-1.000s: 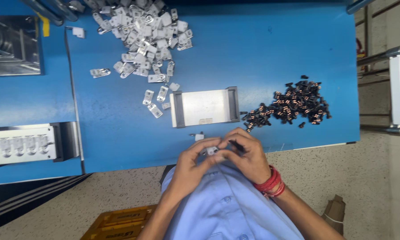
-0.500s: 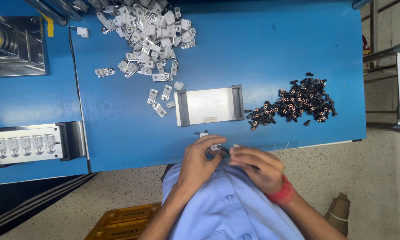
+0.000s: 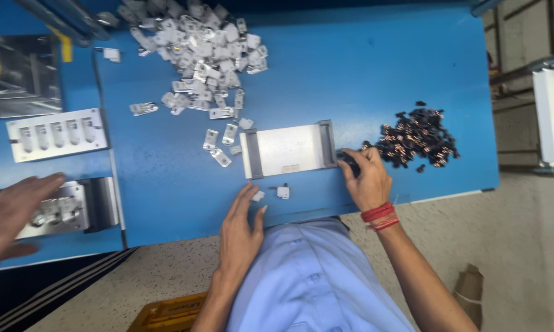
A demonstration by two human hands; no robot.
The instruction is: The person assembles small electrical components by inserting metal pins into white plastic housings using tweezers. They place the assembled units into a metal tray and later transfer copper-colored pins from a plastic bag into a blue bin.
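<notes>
My left hand [image 3: 240, 229] lies flat near the table's front edge, fingers spread, its fingertips touching a small white part [image 3: 258, 196]. A second small white part [image 3: 283, 192] lies just right of it. My right hand [image 3: 366, 178] reaches to the near end of a pile of small black-and-copper parts [image 3: 417, 136], fingers curled on a black part [image 3: 349, 161]. Between the hands, slightly farther out, sits a flat metal fixture plate [image 3: 287, 149] with dark end rails.
A big heap of white metal clips [image 3: 197, 55] covers the table's far left. Metal jigs [image 3: 56, 133] [image 3: 80, 206] stand on the neighbouring bench, where another person's hand [image 3: 12, 215] rests. The blue table [image 3: 363, 67] ends at the right, with a white frame [image 3: 550, 117] beyond.
My hands were together over my lap holding a small part. They have since separated: the left went down onto the table edge, the right reached out to the black pile.
</notes>
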